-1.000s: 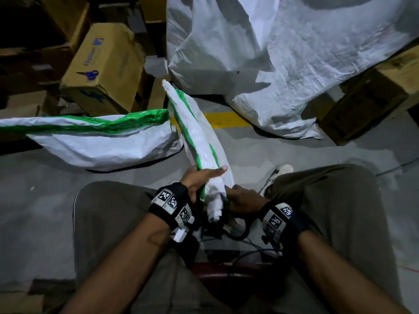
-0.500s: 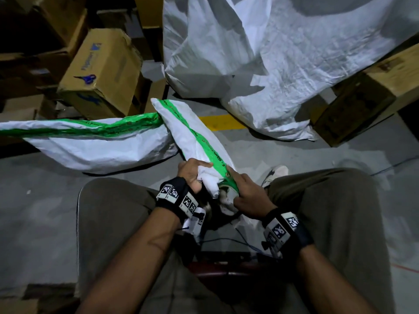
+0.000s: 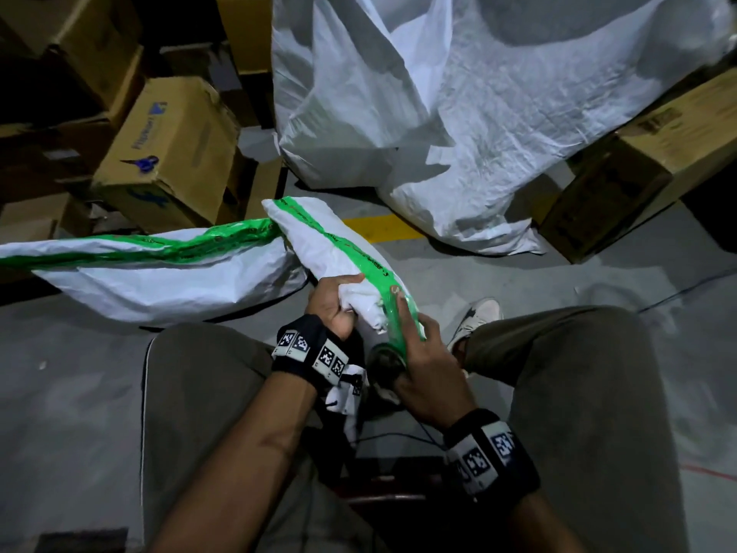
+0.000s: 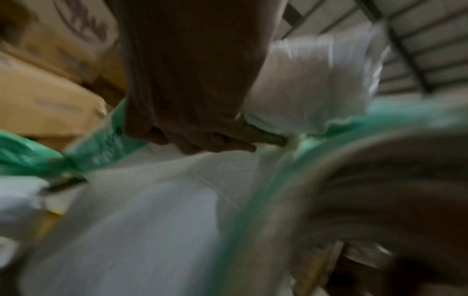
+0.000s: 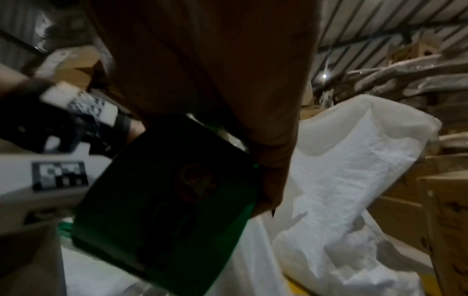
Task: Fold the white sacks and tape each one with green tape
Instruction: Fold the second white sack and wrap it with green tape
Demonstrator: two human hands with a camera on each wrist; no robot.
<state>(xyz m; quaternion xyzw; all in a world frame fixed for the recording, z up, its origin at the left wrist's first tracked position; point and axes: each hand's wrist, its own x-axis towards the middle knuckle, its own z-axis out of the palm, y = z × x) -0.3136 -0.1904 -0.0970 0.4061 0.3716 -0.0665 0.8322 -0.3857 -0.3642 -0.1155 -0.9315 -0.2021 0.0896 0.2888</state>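
A folded white sack point(image 3: 319, 241) with a green tape strip point(image 3: 359, 261) along its top juts away from my lap. My left hand point(image 3: 337, 301) grips its crumpled near end; in the blurred left wrist view its fingers point(image 4: 202, 140) curl into the sack point(image 4: 152, 200). My right hand point(image 3: 412, 341) holds the green tape roll point(image 3: 389, 355) at the sack's near end, its index finger lying along the tape. The right wrist view shows the roll point(image 5: 172, 190) dark and close under that hand point(image 5: 268, 180).
Another taped sack point(image 3: 159, 273) lies on the grey floor to the left. A heap of loose white sacks point(image 3: 458, 113) fills the back. Cardboard boxes stand at left point(image 3: 171, 153) and right point(image 3: 638, 161). My knees and a white shoe point(image 3: 478, 317) flank the work.
The held sack has swung down and leftward. My right hand came over its near end with the tape roll, and green tape now runs along the top. My left hand regripped the crumpled end.
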